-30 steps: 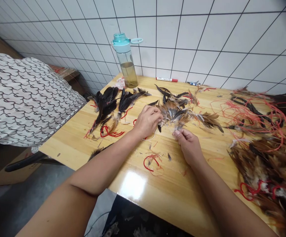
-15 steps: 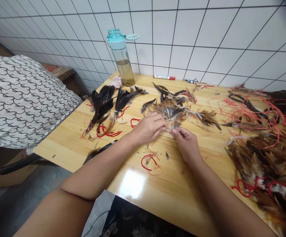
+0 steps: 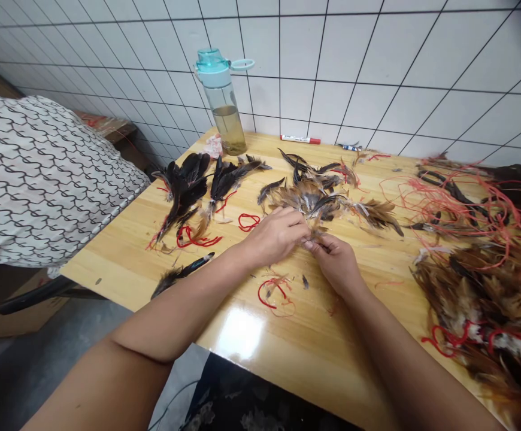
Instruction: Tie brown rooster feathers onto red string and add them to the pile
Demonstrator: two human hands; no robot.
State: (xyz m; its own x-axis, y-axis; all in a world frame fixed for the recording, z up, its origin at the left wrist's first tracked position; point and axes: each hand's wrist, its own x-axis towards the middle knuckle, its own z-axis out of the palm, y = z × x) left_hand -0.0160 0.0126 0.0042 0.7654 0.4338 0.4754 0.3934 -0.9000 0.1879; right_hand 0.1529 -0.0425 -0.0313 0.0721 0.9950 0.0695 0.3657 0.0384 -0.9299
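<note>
My left hand [image 3: 281,235] and my right hand [image 3: 336,260] meet over the middle of the table, fingertips almost touching. Between them a small brown feather [image 3: 318,231] sticks up, pinched at its lower end; the fingers hide most of the quill. Just behind lies a loose pile of brown and grey feathers [image 3: 308,197], with a tied brown bunch [image 3: 379,215] at its right. In front of my hands are a red cord [image 3: 269,304] and scraps of down.
Bunches of black feathers [image 3: 186,185] lie at the left, near a red cord loop [image 3: 248,222]. A water bottle [image 3: 224,114] and a red marker [image 3: 300,139] stand or lie along the tiled wall. Tangled red strings [image 3: 462,203] and a big brown feather heap [image 3: 489,287] fill the right side.
My hands have come closer together, the right one shifting slightly left. A small brown feather now shows above my fingers. The things on the table stay where they were.
</note>
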